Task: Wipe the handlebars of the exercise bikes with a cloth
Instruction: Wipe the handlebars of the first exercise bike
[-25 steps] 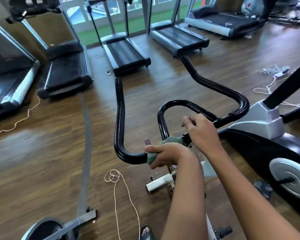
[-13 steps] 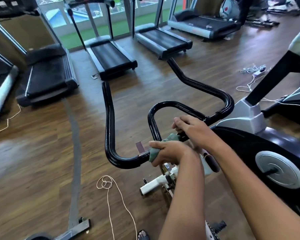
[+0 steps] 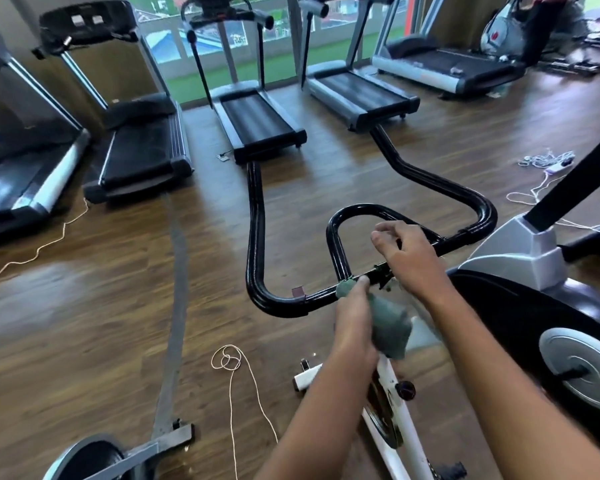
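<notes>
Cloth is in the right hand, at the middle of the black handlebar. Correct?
Not quite. The head view shows the cloth in the left hand, not the right. It is at the middle of the black handlebar. The right hand has no cloth.

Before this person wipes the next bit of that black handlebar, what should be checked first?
1. Cloth in hand: ok, the left hand grips it.
2. Cloth on the handlebar: ok, its top end meets the bar near the centre.
3. Right hand steadying the bar: cannot tell; it sits over the bar, but contact is hidden.
4. Left bend of the bar free to wipe: ok, only a small tape tab sits on it.
5. Footing: not ok, a loose string lies coiled on the floor beside the bike.
</notes>
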A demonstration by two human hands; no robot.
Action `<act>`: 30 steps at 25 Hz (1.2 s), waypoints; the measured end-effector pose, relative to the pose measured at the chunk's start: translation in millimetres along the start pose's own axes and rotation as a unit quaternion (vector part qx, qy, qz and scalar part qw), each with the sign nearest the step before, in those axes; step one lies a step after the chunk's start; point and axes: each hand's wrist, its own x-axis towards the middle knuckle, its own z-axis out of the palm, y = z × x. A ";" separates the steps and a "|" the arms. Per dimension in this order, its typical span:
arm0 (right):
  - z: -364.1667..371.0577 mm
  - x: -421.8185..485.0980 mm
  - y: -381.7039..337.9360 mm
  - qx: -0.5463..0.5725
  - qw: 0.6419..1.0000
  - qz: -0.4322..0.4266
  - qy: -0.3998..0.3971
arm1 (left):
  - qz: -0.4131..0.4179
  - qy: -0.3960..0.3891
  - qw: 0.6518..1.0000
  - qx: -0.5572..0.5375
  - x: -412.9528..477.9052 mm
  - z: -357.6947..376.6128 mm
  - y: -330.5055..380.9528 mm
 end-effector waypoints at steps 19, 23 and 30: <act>91.4 4.2 -65.5 0.552 0.776 0.195 -0.234 | 0.152 -0.094 0.983 0.037 21.0 -60.9 144.6; 124.0 41.8 -67.3 0.543 0.785 0.245 -0.170 | 0.267 0.017 0.943 0.197 62.3 -83.8 183.8; 188.8 124.0 -78.1 0.439 0.854 0.280 0.014 | 0.365 0.118 0.880 0.279 140.7 -119.6 297.7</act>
